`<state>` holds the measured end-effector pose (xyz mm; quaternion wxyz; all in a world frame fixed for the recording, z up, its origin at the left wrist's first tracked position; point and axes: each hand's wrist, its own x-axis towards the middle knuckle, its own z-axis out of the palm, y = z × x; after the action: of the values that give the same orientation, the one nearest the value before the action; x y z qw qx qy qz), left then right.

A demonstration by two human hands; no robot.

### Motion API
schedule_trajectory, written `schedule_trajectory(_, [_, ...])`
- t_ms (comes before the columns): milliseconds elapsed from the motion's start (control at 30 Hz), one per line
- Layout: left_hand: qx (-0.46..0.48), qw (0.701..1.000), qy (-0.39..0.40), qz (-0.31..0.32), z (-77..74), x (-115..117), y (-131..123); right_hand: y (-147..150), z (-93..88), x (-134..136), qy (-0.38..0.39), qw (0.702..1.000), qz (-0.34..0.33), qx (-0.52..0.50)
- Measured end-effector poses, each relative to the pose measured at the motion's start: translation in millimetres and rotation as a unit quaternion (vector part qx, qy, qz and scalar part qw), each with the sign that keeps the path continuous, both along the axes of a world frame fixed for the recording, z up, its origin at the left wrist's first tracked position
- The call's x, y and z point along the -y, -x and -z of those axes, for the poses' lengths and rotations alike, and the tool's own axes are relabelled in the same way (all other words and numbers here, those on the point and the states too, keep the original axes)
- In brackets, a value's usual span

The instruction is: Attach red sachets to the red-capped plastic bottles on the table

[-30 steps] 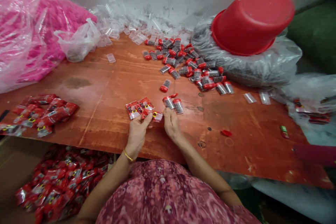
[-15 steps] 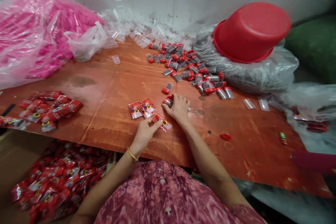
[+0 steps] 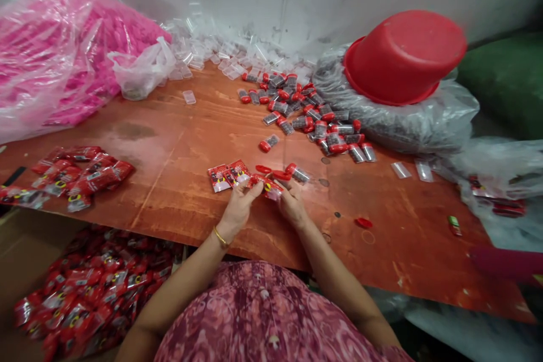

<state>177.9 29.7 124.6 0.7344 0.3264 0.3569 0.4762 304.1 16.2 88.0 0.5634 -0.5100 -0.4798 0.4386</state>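
Observation:
Between my two hands is a small red printed packet [image 3: 271, 188] with a clear lower part. My left hand [image 3: 238, 208] pinches its left side, with a gold bangle at the wrist. My right hand [image 3: 293, 207] has its fingers closed at the packet's right side. Red pieces [image 3: 274, 173] lie or are held just beyond the fingertips; which, I cannot tell. A clear case with a red cap and dark contents [image 3: 299, 173] rests right of them, and a similar case [image 3: 268, 143] lies farther back. Two flat red packets [image 3: 229, 175] sit left of my left hand.
Capped cases [image 3: 314, 113] and clear empty ones [image 3: 237, 56] are heaped at the back. A red tub [image 3: 407, 56] tops a plastic bag at right. Filled packets [image 3: 85, 175] lie left; a box [image 3: 21, 243] of them stands below. Pink goods in plastic [image 3: 80, 51] fill the back left.
My right hand has come back toward my left hand and now touches the packet. The capped case at the right, earlier under my right hand, is uncovered, and red pieces show beyond the packet.

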Motion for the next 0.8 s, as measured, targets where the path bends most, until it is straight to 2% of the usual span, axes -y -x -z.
schedule_trajectory(67, [0.038,0.999,0.005,0.004,-7.0,-2.5,1.9,4.3,-5.7,9.4,0.012,0.999,-0.039,-0.010])
schedule_trajectory(133, [0.042,0.999,-0.013,0.014,-13.5,-2.0,4.6,7.2,-11.5,14.8,0.007,0.999,-0.048,0.016])
schedule_trajectory(300, [-0.028,0.993,-0.083,0.080,-22.1,2.9,13.1,12.9,-19.3,20.0,-0.024,0.995,-0.014,0.096])
schedule_trajectory(433, [-0.048,0.992,-0.073,0.086,-31.7,-5.9,18.6,19.1,-22.6,28.8,-0.009,0.989,-0.052,0.140])
schedule_trajectory(633, [-0.082,0.971,-0.047,0.219,-45.8,-18.3,4.7,28.4,-32.6,39.1,0.010,0.977,-0.115,0.181])
schedule_trajectory(700, [-0.103,0.968,-0.052,0.224,-46.9,-16.6,-2.4,27.8,-35.6,40.1,0.018,0.974,-0.135,0.180])
schedule_trajectory(800, [-0.169,0.965,-0.067,0.189,-44.0,-10.0,-9.8,25.0,-36.1,42.9,0.033,0.969,-0.169,0.178])
